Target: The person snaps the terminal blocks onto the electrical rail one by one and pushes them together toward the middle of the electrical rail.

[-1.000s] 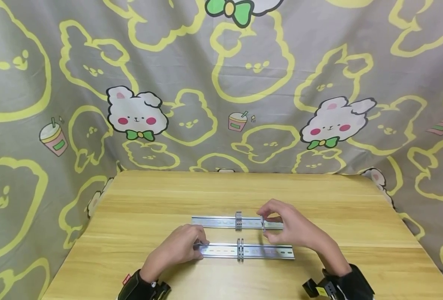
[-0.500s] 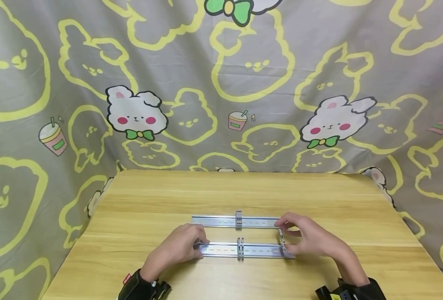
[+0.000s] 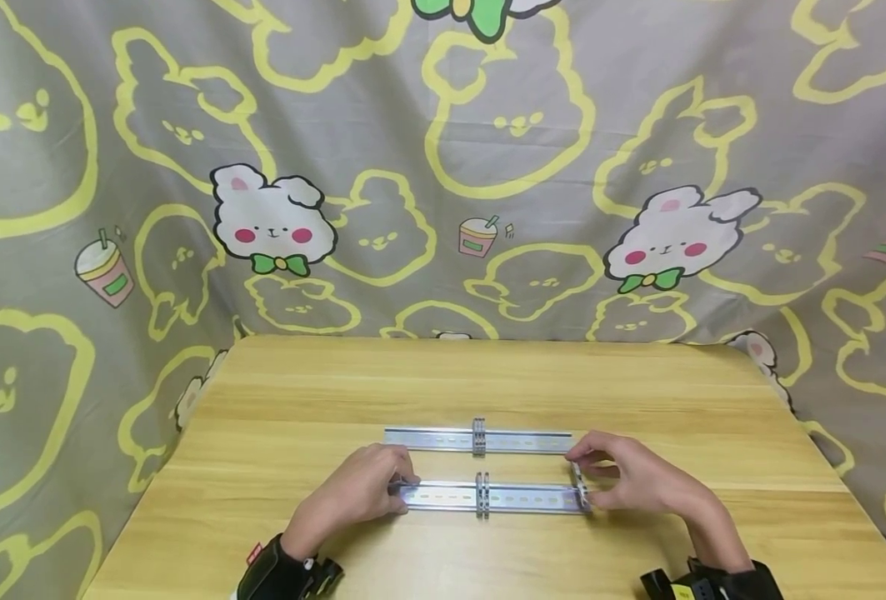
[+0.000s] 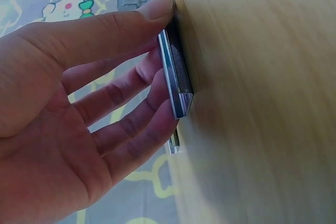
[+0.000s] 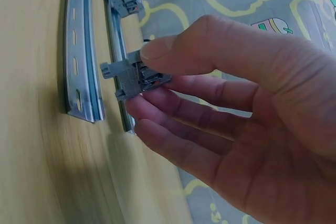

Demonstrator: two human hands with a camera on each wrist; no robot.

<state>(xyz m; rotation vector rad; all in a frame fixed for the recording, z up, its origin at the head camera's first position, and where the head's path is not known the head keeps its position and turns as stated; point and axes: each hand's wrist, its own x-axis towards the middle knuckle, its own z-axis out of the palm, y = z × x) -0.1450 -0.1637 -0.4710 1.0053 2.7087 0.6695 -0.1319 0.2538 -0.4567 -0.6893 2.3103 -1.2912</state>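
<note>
Two slotted metal DIN rails lie parallel, the front rail (image 3: 443,497) and the back rail (image 3: 427,439). My left hand (image 3: 363,492) grips the front rail's left end; in the left wrist view the thumb (image 4: 157,9) lies along one edge, with fingers at the other. A grey terminal block (image 5: 131,77) is pinched between the thumb and fingers of my right hand (image 3: 638,475). In the head view this block overlaps the front rail's right end. From the right wrist it appears close above that rail, its clip side toward the metal.
Grey terminal blocks (image 3: 483,496) sit mid-way along the front rail, and another group (image 3: 478,437) stands on the back rail. The wooden table (image 3: 322,383) reaches a patterned curtain (image 3: 382,317) behind.
My right hand has carried the terminal block from over the back rail, rightward and nearer, to the front rail's right end. The left hand keeps its grip on the front rail.
</note>
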